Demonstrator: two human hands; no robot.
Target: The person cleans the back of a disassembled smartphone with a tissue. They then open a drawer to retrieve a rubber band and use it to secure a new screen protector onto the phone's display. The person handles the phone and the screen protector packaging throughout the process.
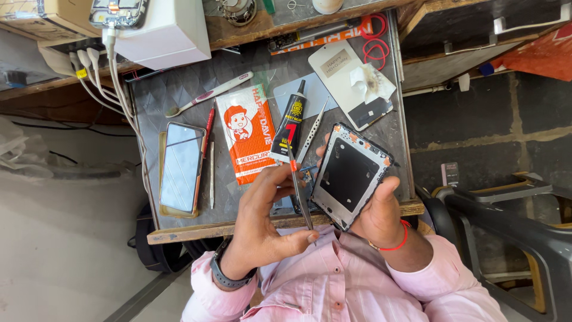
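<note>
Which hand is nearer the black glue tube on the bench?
Left. The left hand, holding a thin tool, sits just below the black glue tube. The right hand grips the phone frame, further right.

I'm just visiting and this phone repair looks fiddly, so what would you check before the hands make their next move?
1. Phone frame gripped firmly: ok, the right hand wraps it, thumb on its edge.
2. Thin dark tool held: ok, pinched in the left hand.
3. The tool's orange end touching the frame: cannot tell, it lies close beside the frame's edge.
4. Tweezers in reach: ok, on the table just beyond the hands.
5. Black glue tube capped: cannot tell.
6. Spare phone out of the way: ok, lying flat to the left.
</note>
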